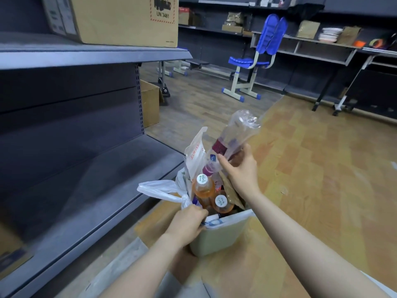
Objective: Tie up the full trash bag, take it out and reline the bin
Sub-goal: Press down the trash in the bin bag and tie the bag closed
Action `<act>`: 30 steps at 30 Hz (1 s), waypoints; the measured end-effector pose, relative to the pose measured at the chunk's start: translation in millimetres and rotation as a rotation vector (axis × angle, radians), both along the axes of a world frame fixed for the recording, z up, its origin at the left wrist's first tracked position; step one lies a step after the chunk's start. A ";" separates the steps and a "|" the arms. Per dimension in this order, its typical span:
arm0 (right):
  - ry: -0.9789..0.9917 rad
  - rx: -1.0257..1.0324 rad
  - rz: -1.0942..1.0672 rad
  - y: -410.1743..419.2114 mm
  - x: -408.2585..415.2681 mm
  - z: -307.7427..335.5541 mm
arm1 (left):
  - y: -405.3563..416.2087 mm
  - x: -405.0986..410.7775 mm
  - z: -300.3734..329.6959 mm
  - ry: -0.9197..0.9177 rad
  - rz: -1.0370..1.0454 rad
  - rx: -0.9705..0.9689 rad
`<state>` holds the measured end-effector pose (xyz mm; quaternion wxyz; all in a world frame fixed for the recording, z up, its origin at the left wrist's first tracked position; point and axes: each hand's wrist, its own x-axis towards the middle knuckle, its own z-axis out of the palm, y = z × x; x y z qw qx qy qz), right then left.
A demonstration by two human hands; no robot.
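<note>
A small beige bin [217,239] stands on the floor beside the shelving, lined with a white trash bag [163,191] stuffed with rubbish. Two orange drink bottles [204,187] with white caps stand in it, along with a white sticky-note packet [196,153] and brown paper. My left hand [187,224] grips the bag's edge at the bin's near rim, by a knotted handle. My right hand [241,168] holds a crumpled clear plastic bottle [234,136] with a dark red label, tilted above the bin.
Grey metal shelving [86,130] runs along the left, with a cardboard box [126,20] on top. An open carton [150,103] sits on the floor behind it. A blue chair [257,59] and more shelves [311,44] stand across the wooden floor.
</note>
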<state>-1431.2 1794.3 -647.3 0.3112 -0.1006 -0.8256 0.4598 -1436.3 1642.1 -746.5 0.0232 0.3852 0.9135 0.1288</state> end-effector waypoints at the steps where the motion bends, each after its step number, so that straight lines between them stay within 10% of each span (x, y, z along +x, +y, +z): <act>1: -0.039 0.036 0.015 -0.9 -5.9 -3.3 | 0.0 0.4 0.9 -0.001 0.001 -0.001; 13: -0.383 0.668 0.104 -5.5 -60.4 -24.5 | 0.5 1.2 8.0 0.071 -0.016 -0.065; 21: -0.567 0.662 0.162 30.9 -56.8 -47.8 | 3.5 -8.2 10.8 0.699 0.049 0.520; 26: -0.216 0.655 0.339 14.0 -54.9 -31.9 | 9.0 -16.1 0.3 0.474 0.236 0.409; 30: -0.388 0.679 0.215 9.0 -63.3 -46.0 | 8.1 -18.3 -10.1 0.352 0.200 0.363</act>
